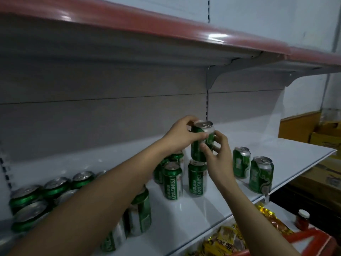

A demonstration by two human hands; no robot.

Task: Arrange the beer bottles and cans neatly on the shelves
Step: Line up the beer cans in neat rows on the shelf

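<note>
White metal shelf, smooth and glossy. At the near left, a cluster of green cylindrical cans with silver tops, partly hidden by the forearm. Left hand grasps the held can round its upper body; right hand pinches its lower side. The held can sits atop an upright can. Further right, two upright cans stand apart. Below right, crinkled yellow packets.
</note>
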